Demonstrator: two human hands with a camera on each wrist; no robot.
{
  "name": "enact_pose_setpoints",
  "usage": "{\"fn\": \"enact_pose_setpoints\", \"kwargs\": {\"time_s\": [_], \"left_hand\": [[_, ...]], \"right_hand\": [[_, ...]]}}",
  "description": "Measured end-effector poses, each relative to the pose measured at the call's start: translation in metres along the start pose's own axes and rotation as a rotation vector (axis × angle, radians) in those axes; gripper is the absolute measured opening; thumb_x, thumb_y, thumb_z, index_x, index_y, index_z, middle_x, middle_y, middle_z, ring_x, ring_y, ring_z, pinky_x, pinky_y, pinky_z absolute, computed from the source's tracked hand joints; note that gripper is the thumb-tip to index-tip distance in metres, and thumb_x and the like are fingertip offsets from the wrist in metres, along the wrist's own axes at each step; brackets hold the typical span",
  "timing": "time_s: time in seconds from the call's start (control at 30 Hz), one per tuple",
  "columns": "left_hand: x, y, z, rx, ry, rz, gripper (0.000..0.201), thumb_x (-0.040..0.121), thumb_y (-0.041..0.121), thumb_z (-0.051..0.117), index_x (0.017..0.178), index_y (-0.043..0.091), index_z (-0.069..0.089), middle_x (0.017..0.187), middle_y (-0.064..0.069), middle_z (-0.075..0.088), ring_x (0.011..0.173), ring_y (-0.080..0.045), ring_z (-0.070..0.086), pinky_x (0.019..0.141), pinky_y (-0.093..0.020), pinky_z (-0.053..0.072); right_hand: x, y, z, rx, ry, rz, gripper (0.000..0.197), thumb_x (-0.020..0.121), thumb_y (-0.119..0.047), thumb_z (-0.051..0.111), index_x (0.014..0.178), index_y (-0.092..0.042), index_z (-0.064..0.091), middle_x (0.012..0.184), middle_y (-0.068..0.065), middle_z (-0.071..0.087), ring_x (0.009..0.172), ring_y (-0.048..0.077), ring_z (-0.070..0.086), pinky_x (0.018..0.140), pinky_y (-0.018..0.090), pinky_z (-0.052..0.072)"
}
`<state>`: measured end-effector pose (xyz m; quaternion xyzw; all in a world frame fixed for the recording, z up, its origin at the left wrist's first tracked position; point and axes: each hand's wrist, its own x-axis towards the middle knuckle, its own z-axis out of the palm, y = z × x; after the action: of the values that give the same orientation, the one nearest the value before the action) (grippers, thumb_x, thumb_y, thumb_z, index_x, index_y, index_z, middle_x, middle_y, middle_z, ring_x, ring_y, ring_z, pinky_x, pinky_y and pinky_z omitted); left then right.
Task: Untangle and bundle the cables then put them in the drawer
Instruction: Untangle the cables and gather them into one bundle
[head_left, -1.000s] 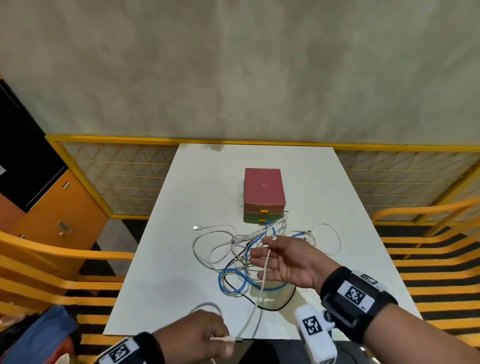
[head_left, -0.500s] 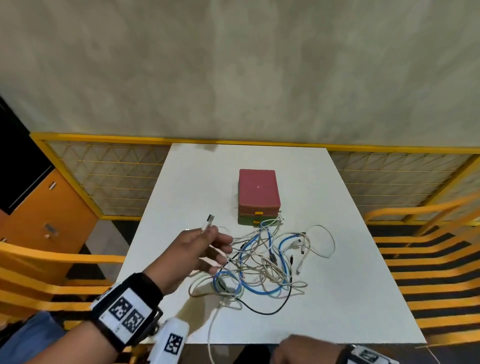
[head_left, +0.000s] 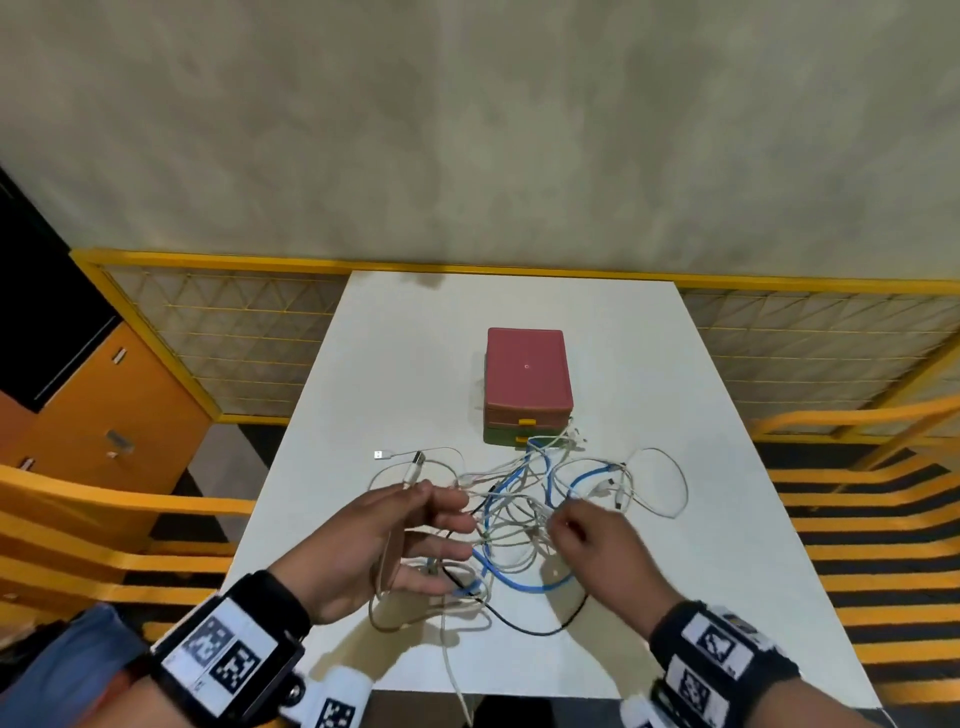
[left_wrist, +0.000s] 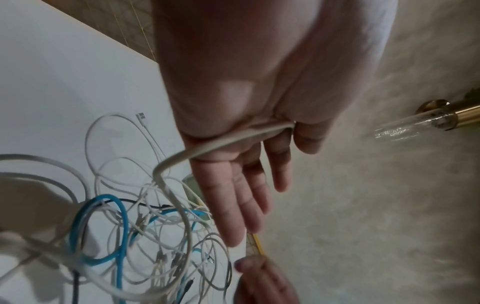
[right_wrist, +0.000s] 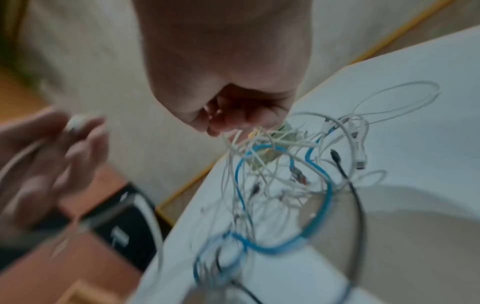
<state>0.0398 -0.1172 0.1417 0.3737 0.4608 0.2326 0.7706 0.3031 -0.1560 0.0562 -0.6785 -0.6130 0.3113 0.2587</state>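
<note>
White cable (head_left: 388, 545) lies pinched under the left hand's (head_left: 379, 540) thumb, fingers straight. The right hand (head_left: 587, 545) plucks the tangle (head_left: 524, 519) mid-table, before the drawer box (head_left: 527, 384).

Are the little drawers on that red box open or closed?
Closed. Both fronts of the drawer box sit flush under its red top, yellow handles showing, nothing pulled out. The cables lie tangled on the table.

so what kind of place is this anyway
Probably a fenced-off workstation in a workshop or lab, not a home: a white table enclosed by yellow mesh fencing, with yellow railings and an orange cabinet alongside.
</note>
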Motion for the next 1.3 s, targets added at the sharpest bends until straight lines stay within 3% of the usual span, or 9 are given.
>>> {"fn": "enact_pose_setpoints", "kwargs": {"time_s": [0.1, 0.2, 0.4, 0.57, 0.7, 0.87, 1.0, 1.13, 1.3], "left_hand": [[-0.001, -0.005, -0.008, -0.011, 0.037, 0.013, 0.043, 0.102, 0.033, 0.039, 0.117, 0.005, 0.068, 0.117, -0.02, 0.071, 0.105, -0.037, 0.068, 0.078, -0.048, 0.059], [-0.001, -0.006, -0.011, -0.017, 0.077, 0.031, 0.042, 0.102, 0.032, 0.04, 0.116, 0.005, 0.069, 0.116, -0.02, 0.071, 0.108, -0.039, 0.067, 0.081, -0.05, 0.057], [0.006, 0.001, -0.01, 0.016, 0.132, 0.04, 0.041, 0.103, 0.03, 0.039, 0.115, 0.005, 0.069, 0.112, -0.018, 0.073, 0.101, -0.034, 0.07, 0.074, -0.042, 0.059], [0.011, 0.008, -0.004, 0.144, 0.145, 0.123, 0.043, 0.104, 0.03, 0.036, 0.11, 0.008, 0.073, 0.11, -0.011, 0.076, 0.108, -0.031, 0.069, 0.085, -0.046, 0.052], [0.014, 0.019, 0.007, 0.316, 0.157, 0.281, 0.036, 0.1, 0.035, 0.049, 0.099, 0.014, 0.079, 0.104, -0.005, 0.078, 0.102, -0.019, 0.072, 0.093, -0.046, 0.053], [0.021, 0.04, 0.025, 0.436, 0.122, 0.515, 0.035, 0.082, 0.048, 0.059, 0.1, 0.026, 0.079, 0.104, 0.002, 0.078, 0.102, -0.01, 0.07, 0.084, -0.026, 0.05], [0.024, 0.067, 0.049, 0.537, 0.1, 0.668, 0.033, 0.087, 0.049, 0.054, 0.108, 0.033, 0.073, 0.108, 0.015, 0.075, 0.106, 0.0, 0.067, 0.092, -0.021, 0.049], [0.025, 0.09, 0.08, 0.545, 0.111, 0.814, 0.031, 0.087, 0.056, 0.05, 0.108, 0.042, 0.068, 0.112, 0.017, 0.073, 0.113, 0.001, 0.063, 0.1, -0.026, 0.047], [0.024, 0.103, 0.107, 0.626, 0.037, 0.836, 0.045, 0.094, 0.048, 0.039, 0.113, 0.022, 0.07, 0.112, 0.007, 0.072, 0.109, -0.003, 0.063, 0.102, -0.032, 0.047]], "right_hand": [[0.033, -0.002, -0.022, 0.184, 0.248, 0.094, 0.019, 0.089, -0.019, 0.058, 0.071, -0.013, 0.059, 0.066, 0.002, 0.063, 0.06, 0.008, 0.053, 0.06, 0.027, 0.042], [0.063, 0.017, -0.037, 0.106, 0.282, 0.179, 0.021, 0.091, -0.024, 0.056, 0.073, -0.014, 0.06, 0.073, 0.004, 0.067, 0.071, 0.021, 0.061, 0.063, 0.031, 0.044], [0.093, 0.028, 0.003, -0.532, -0.182, 0.165, 0.017, 0.084, -0.038, 0.055, 0.086, -0.024, 0.064, 0.094, 0.002, 0.069, 0.089, 0.023, 0.066, 0.071, 0.03, 0.049], [0.092, 0.037, 0.032, -0.718, -0.256, 0.253, 0.03, 0.09, -0.034, 0.051, 0.111, -0.017, 0.065, 0.117, 0.005, 0.068, 0.108, 0.026, 0.065, 0.083, 0.033, 0.051], [0.093, 0.036, 0.012, -0.528, -0.288, 0.287, 0.013, 0.081, -0.031, 0.052, 0.088, -0.021, 0.055, 0.105, 0.005, 0.066, 0.096, 0.024, 0.064, 0.073, 0.029, 0.048], [0.088, -0.012, -0.081, -0.311, -0.02, 0.111, 0.007, 0.076, -0.02, 0.062, 0.071, -0.021, 0.057, 0.074, -0.004, 0.065, 0.074, 0.019, 0.062, 0.062, 0.029, 0.045], [0.065, -0.084, -0.157, 0.007, 0.156, -0.126, 0.01, 0.083, -0.011, 0.069, 0.08, -0.021, 0.068, 0.068, -0.002, 0.068, 0.061, 0.009, 0.061, 0.057, 0.025, 0.045], [0.036, -0.145, -0.186, 0.19, 0.141, -0.304, 0.02, 0.088, -0.005, 0.066, 0.087, -0.024, 0.069, 0.082, 0.008, 0.073, 0.07, 0.023, 0.063, 0.061, 0.036, 0.049], [0.013, -0.182, -0.181, 0.314, 0.04, -0.405, 0.022, 0.088, 0.006, 0.064, 0.091, -0.015, 0.067, 0.069, 0.0, 0.071, 0.063, 0.012, 0.065, 0.057, 0.021, 0.049]]}}
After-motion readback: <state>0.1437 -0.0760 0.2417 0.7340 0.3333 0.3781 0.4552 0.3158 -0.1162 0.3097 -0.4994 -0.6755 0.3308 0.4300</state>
